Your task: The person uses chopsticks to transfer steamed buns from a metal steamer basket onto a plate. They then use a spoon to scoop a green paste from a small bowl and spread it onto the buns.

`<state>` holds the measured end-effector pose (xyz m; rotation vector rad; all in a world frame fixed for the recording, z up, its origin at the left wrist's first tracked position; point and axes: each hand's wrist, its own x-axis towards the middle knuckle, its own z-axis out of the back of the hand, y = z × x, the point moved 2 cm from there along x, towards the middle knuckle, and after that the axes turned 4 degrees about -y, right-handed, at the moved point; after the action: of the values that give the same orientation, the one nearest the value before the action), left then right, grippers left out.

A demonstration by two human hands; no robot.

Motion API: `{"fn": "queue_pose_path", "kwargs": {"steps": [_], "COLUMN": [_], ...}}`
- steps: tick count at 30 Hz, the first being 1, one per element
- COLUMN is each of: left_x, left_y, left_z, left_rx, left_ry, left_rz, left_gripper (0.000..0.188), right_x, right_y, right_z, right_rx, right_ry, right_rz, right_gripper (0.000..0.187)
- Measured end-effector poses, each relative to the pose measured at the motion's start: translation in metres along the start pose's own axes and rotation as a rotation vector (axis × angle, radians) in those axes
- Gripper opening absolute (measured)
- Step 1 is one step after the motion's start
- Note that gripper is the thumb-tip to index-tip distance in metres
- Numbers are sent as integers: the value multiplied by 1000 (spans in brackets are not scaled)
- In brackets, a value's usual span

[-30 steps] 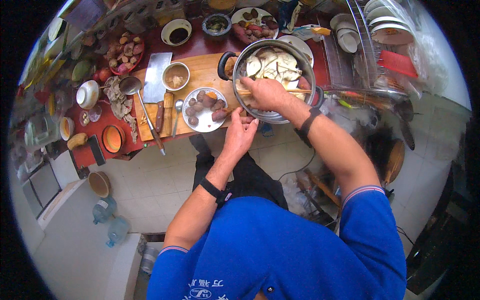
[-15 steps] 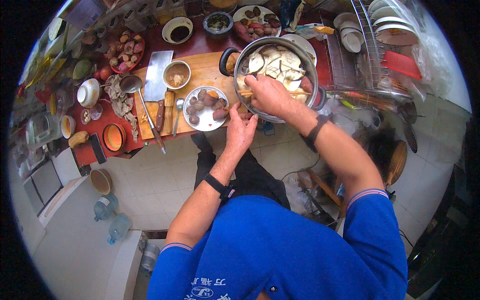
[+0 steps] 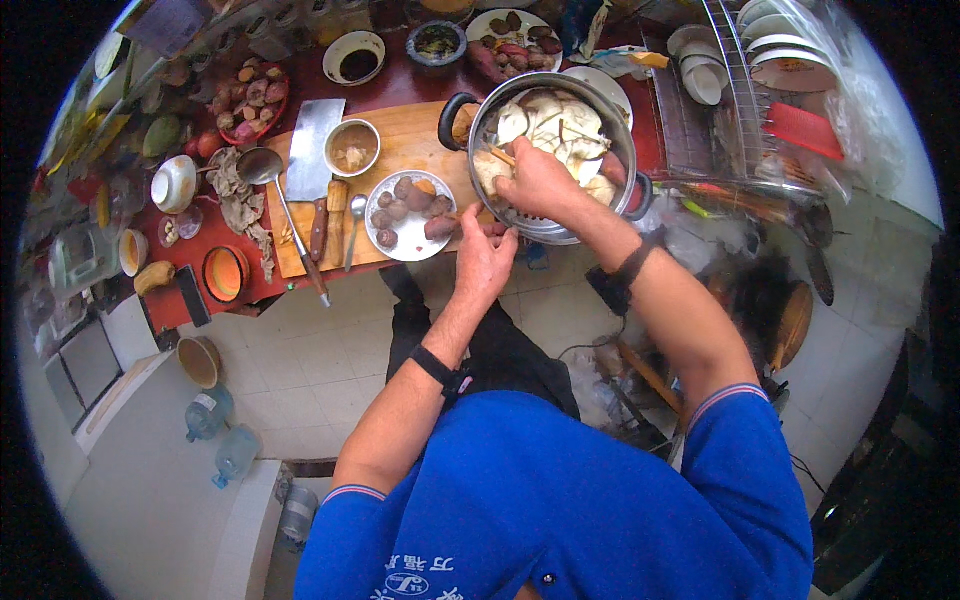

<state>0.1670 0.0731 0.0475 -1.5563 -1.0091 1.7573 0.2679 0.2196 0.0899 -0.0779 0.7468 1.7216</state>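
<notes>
In my right hand (image 3: 540, 178), closed over the pot, is a pair of chopsticks (image 3: 501, 156), mostly covered by the fingers. The metal steamer pot (image 3: 612, 105) with black handles contains pale white slices (image 3: 560, 118) with dark strips, and a reddish sweet potato at its right side. My left hand (image 3: 484, 258) is at the pot's near left rim, its fingers curled around a small reddish piece I cannot make out. Beside it a white plate (image 3: 412, 250) carries several small brown tubers and a reddish sweet potato (image 3: 440, 228).
On the wooden cutting board (image 3: 420, 125) lie a cleaver (image 3: 317, 140), a spoon (image 3: 355, 215) and a bowl of brownish liquid (image 3: 352, 160). A ladle (image 3: 262, 168) is at its left. Another plate of tubers (image 3: 540, 35) stands behind the pot, a dish rack (image 3: 735, 80) at right.
My right hand has shifted slightly right and down, and the chopsticks have turned from lying across the pot to being mostly hidden. My left hand has barely moved.
</notes>
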Motion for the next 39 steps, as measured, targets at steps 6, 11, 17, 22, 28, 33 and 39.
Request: {"fn": "queue_pose_path", "kwargs": {"steps": [6,11,17,22,28,33,39], "left_x": [0,1,0,-5,-28,-52,-52], "left_y": [1,1,2,5,33,75,99], "left_z": [0,-2,-2,-1,35,110,149], "left_rx": [-5,-52,-39,-114,-33,37,-156], "left_ry": [-6,-4,-30,-60,34,61,-30], "left_rz": [14,17,7,-13,40,310,407], "left_gripper": [74,76,77,79,63,49,54], "right_x": [0,1,-4,-28,-83,-119,-85], "right_y": [6,-2,-11,-2,35,93,118], "right_z": [-11,-9,5,42,78,19,-88], "right_rx": [17,45,68,155,297,519,403], "right_ry": [-40,-6,30,-10,-85,54,48], "right_rz": [-158,-206,-223,-160,-84,-84,-215], "right_gripper": [50,54,56,54,47,48,46]}}
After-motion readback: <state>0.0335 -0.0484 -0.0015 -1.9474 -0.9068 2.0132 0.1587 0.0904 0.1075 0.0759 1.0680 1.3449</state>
